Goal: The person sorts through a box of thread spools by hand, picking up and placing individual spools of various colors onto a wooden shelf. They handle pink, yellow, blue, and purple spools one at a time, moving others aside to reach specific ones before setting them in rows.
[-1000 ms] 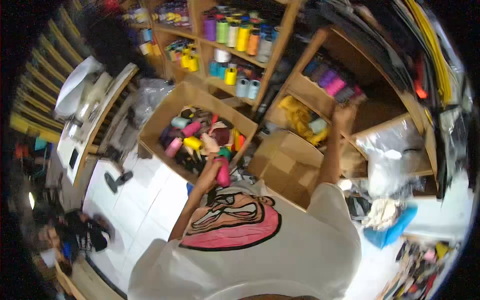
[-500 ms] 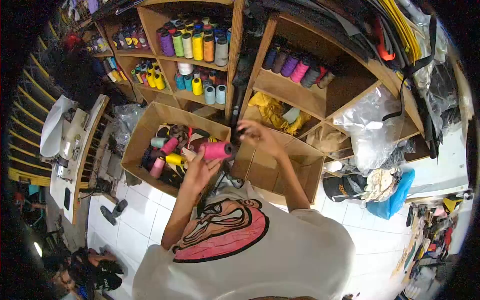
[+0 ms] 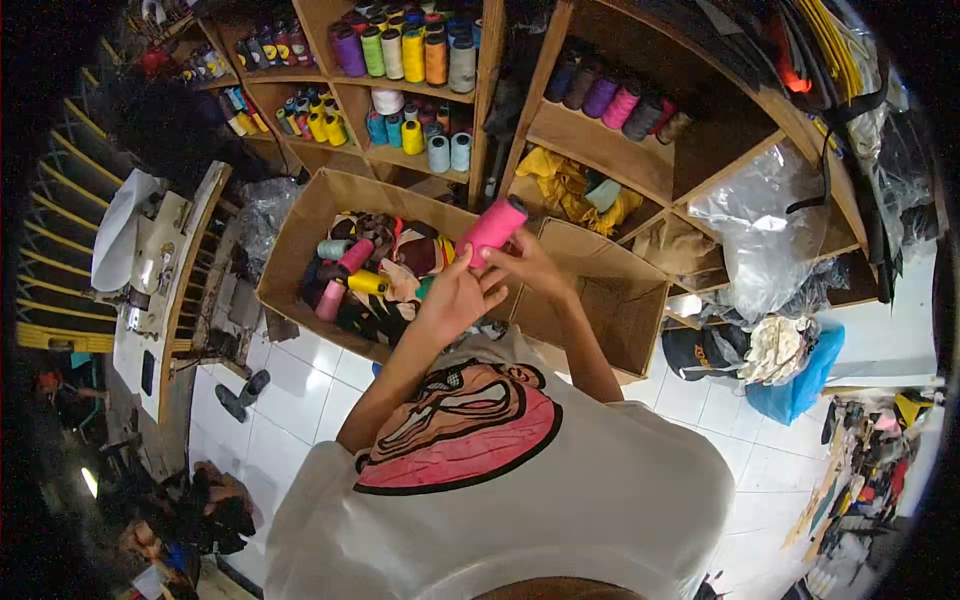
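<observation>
A pink thread spool (image 3: 494, 230) is held up at a tilt over the cardboard boxes, its dark end pointing to the upper right. My left hand (image 3: 453, 304) grips its lower end between thumb and fingers. From the other side, the fingers of my right hand (image 3: 531, 268) close on the same spool near its lower part. Below and to the left, the open cardboard box (image 3: 283, 262) contains a yellow spool (image 3: 368, 283), a dark pink spool (image 3: 355, 257), a light pink spool (image 3: 329, 301), a pale grey-green spool (image 3: 334, 249) and fabric scraps.
A second cardboard box (image 3: 590, 315) stands to the right. Wooden shelves (image 3: 600, 134) behind carry rows of coloured thread spools and yellow cloth (image 3: 560, 185). At left is a sewing machine table (image 3: 190, 270). A black cap (image 3: 700, 352) and blue bag (image 3: 800, 385) lie at right.
My right hand has come in from the right and taken hold of the pink spool. The spool has risen, moved right and tilted upward with my left hand.
</observation>
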